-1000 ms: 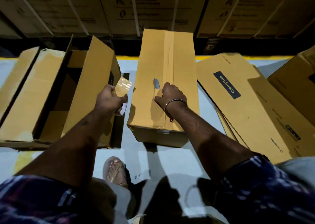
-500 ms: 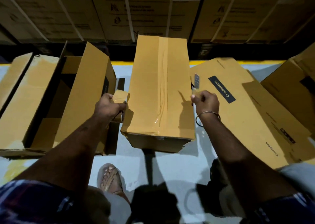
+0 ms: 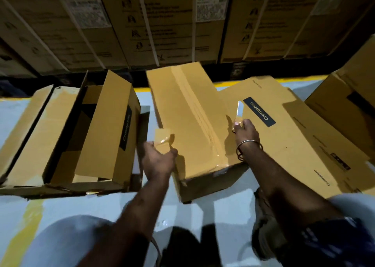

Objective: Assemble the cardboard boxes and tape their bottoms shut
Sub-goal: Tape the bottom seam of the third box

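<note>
A long brown cardboard box [image 3: 188, 112] lies bottom-up on the floor ahead of me, a strip of clear tape running down its middle seam. It sits skewed, its near end swung to the right. My left hand [image 3: 157, 161] grips a roll of brown tape [image 3: 163, 142] against the box's near left corner. My right hand [image 3: 245, 129] is at the box's right edge and holds a small cutter blade [image 3: 239, 111] pointing up.
Open assembled boxes [image 3: 85, 132] lie to the left. Flattened Crompton cartons [image 3: 294, 136] are stacked on the right, with another box [image 3: 349, 102] behind them. A wall of strapped cartons [image 3: 162, 23] stands beyond a yellow floor line. My foot is hidden below.
My right hand left the taped seam and moved with the blade to the box's right edge. The box has turned, its near end now further right. My left hand moved in with the roll.
</note>
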Demonstrator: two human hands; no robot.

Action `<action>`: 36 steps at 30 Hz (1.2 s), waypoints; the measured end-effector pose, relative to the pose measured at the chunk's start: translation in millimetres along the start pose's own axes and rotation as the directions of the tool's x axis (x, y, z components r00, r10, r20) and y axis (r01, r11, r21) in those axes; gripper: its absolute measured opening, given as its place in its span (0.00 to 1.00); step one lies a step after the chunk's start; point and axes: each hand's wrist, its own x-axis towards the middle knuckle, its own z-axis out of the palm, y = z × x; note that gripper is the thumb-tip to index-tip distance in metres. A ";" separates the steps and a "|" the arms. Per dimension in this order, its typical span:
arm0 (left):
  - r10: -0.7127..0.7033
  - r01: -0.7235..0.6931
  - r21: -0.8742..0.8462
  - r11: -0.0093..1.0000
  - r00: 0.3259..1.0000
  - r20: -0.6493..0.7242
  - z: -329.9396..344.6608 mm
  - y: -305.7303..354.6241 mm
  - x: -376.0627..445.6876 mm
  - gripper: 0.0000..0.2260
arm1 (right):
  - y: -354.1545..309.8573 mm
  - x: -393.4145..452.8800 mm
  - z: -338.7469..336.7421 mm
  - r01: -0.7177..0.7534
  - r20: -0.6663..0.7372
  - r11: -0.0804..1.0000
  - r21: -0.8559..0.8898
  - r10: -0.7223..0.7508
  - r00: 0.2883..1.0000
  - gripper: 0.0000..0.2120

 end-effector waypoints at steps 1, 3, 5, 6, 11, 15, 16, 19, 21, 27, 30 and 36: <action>-0.027 0.026 -0.021 0.999 0.999 -0.026 4.3 -10.6 -22.4 0.24 | 1.2 4.8 -8.6 0.018 0.014 1.000 -0.024 -0.018 1.000 0.11; -0.087 0.083 -0.083 0.993 0.995 -0.051 16.4 -31.2 -69.0 0.23 | 2.0 12.7 -22.4 0.074 0.058 0.995 -0.060 -0.070 0.996 0.13; -0.156 0.142 -0.174 0.975 0.985 -0.072 33.9 -47.4 -103.7 0.23 | -1.0 20.8 -30.3 0.135 0.124 0.987 -0.090 -0.124 0.984 0.14; -0.182 0.162 -0.214 0.963 0.980 -0.080 41.4 -52.3 -114.4 0.23 | -3.4 25.4 -31.6 0.172 0.164 0.980 -0.101 -0.154 0.974 0.13; -0.214 0.195 -0.226 0.954 0.975 -0.061 49.1 -56.5 -138.2 0.22 | -8.1 22.7 -30.0 0.226 0.196 0.972 -0.057 -0.212 0.958 0.10; 0.066 -0.083 -0.248 0.965 0.995 -0.076 23.7 -21.7 -110.8 0.24 | -17.9 -20.9 -15.5 0.021 -0.041 0.970 0.243 -0.011 0.999 0.11; 0.160 -0.169 -0.253 0.952 0.986 -0.056 19.7 -4.2 -94.6 0.25 | -20.9 -41.6 -8.0 -0.050 -0.035 0.934 0.354 0.067 0.997 0.11; 0.421 -0.410 -0.148 0.900 0.905 0.055 27.7 55.6 -31.7 0.26 | -24.1 -115.8 21.7 -0.338 0.165 0.572 0.748 0.333 0.928 0.13; 0.575 -0.592 0.056 0.804 0.798 0.180 40.5 89.7 13.1 0.25 | -28.0 -158.7 41.9 -0.478 0.348 0.315 0.820 0.388 0.854 0.13; 0.537 -0.839 0.537 0.089 0.494 0.684 111.9 163.8 101.1 0.26 | -38.9 -188.6 67.4 -0.772 0.666 0.164 0.614 0.418 0.618 0.06; 0.509 -0.800 0.568 -0.191 0.414 0.755 147.7 166.9 127.6 0.27 | -38.3 -178.3 74.1 -0.793 0.687 0.127 0.596 0.430 0.585 0.07; 0.373 -0.807 0.562 -0.181 0.472 0.799 177.6 168.6 157.9 0.31 | -48.4 -162.5 77.9 -0.767 0.667 0.117 0.631 0.422 0.614 0.10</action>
